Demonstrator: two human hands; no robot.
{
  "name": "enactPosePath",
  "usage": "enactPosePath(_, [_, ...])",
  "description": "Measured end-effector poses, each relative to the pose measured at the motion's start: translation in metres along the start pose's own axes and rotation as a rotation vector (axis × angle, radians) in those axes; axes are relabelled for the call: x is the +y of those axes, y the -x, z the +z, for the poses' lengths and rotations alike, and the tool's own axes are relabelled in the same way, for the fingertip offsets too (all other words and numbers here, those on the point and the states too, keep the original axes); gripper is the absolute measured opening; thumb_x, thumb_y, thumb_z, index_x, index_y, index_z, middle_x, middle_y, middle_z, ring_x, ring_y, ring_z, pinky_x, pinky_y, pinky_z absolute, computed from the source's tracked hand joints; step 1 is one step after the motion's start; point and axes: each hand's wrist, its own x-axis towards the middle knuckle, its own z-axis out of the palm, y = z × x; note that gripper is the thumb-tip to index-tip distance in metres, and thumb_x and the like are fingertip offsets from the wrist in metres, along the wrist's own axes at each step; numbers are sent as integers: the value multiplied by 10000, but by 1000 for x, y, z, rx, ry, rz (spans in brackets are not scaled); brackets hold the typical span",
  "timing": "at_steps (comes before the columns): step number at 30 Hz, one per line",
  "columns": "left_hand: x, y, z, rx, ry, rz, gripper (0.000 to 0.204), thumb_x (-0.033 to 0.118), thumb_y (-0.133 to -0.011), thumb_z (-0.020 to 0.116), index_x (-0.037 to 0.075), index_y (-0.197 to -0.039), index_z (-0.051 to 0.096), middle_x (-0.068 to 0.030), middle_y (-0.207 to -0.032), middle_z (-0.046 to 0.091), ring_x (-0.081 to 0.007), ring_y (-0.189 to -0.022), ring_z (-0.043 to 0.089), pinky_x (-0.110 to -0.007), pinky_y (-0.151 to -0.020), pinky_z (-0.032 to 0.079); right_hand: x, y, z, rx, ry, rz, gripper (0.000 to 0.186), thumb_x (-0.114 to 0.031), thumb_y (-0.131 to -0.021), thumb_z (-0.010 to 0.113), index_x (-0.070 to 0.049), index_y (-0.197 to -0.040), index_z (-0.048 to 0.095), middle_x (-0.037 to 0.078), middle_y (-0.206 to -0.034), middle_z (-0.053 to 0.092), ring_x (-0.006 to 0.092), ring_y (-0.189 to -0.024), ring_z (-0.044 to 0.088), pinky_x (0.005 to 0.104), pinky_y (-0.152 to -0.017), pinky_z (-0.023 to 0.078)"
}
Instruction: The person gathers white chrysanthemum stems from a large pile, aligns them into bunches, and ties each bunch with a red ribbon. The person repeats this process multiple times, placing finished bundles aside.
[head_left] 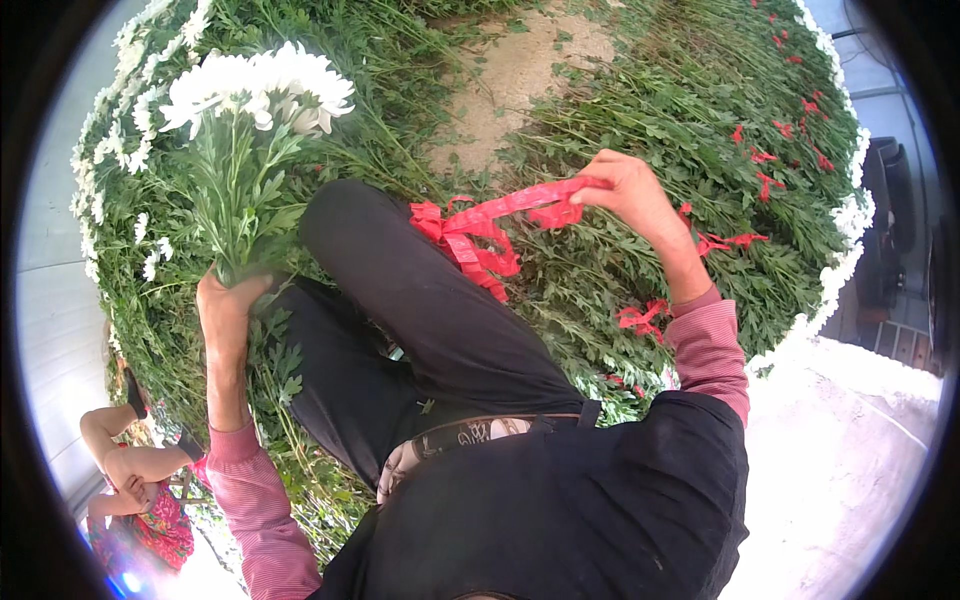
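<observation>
White flowers [258, 90] in left grip [228, 300], illegibly marked red ribbon [500, 206] in right grip [625, 190]

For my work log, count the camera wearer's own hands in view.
2: the left hand, at left, grips the white-flowered bunch low down; the right hand, right of centre, pinches the red ribbon.

Left grip [235, 292] has a white-flower bunch [240, 170] low on the stems [238, 235], blooms [258, 88] above it; right grip [612, 190] pinching red ribbon [490, 211], leafy greenery [590, 285] around it.
</observation>
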Motion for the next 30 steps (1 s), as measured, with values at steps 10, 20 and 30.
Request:
enactPosePath(10, [4,0,-6,-62,94,-15,293,-8,-745,654,-61,-1029,705,-66,-914,725,-135,-767,648,-254,-743,495,82,-31,-25,334,-869,682,337,-370,-974,641,-72,-1112,717,-26,-694,576,48,-458,376,233,-411,244])
enactPosePath(20, [43,17,-36,54,244,-77,264,-4,-740,665,-63,-998,671,-114,-928,718,-179,-770,665,-306,-693,521,-13,-79,-14,5,-918,303,335,-356,-1028,574,-50,-1085,698,-18,-811,624,8,-514,339,195,-449,232])
enactPosePath(30, [112,-4,-12,-326,435,-136,472,-21,-767,674,-102,-1205,518,-208,-981,701,-312,-849,722,-442,-726,623,-155,-88,34,-326,-1237,-34,369,-408,-1029,562,-63,-1023,691,-39,-759,572,16,-524,351,197,-468,254])
